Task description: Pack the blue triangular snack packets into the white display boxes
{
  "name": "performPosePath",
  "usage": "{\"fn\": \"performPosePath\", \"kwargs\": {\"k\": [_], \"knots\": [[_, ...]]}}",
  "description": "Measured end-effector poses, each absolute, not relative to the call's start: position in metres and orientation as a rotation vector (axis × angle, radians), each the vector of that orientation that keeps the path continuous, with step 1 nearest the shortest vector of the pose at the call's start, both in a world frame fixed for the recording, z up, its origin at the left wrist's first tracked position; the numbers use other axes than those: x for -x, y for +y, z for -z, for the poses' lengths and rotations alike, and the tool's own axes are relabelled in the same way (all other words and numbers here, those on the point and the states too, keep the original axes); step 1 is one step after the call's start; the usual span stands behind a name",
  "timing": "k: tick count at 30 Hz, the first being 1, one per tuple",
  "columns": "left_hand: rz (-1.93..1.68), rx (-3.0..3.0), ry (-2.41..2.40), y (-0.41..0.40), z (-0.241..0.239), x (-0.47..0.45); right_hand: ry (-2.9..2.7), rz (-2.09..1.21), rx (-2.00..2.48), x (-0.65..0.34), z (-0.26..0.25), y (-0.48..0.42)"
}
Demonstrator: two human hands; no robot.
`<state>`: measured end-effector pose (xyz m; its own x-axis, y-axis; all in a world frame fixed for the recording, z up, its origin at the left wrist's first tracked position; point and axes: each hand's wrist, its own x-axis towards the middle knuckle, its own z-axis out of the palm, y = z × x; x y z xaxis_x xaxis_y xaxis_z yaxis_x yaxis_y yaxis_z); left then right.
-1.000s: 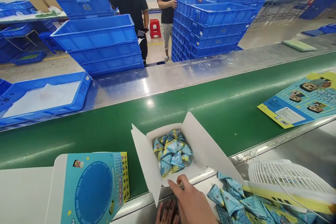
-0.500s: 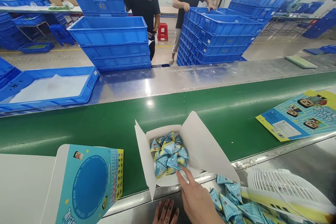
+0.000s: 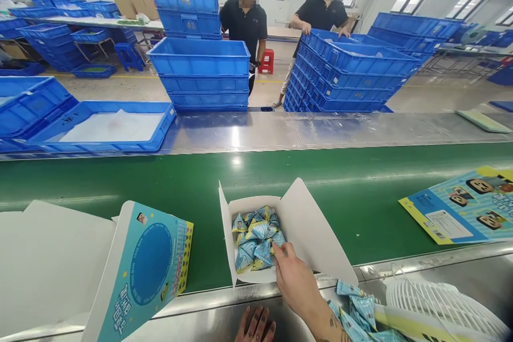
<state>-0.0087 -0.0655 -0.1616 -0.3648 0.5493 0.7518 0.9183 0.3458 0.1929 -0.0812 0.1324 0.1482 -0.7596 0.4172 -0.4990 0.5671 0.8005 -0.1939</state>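
White cardboard box [image 3: 308,224] sits open on the green belt [image 3: 360,197], near edge just over the steel counter [image 3: 208,315]. Inside, a loose heap of small blue packets [image 3: 256,238]. Right hand [image 3: 294,283] reaches in over the near wall, fingers loosely spread, index tip touching the packets at the heap's right side; nothing gripped that I can see. Left hand [image 3: 256,326] lies flat on the counter, fingers splayed, holding nothing (only the fingers show at the frame's bottom). More packets [image 3: 356,312] lie scattered on the counter to the right, beside a white fan [image 3: 441,302]. A printed blue carton [image 3: 144,272] leans just left of the box.

Risks, as I judge them: the heap is loose, so a poke could tip packets over the low near wall; the wrist pressing that wall could fold it or slide the box along the belt.
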Motion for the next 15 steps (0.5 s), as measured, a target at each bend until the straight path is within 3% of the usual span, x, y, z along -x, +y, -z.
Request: {"fn": "performPosePath", "kwargs": {"k": [15], "knots": [[0.731,1.334,-2.137,-0.066,0.152,0.005,2.624,0.5,-0.753,0.13,-0.136,0.121]]}}
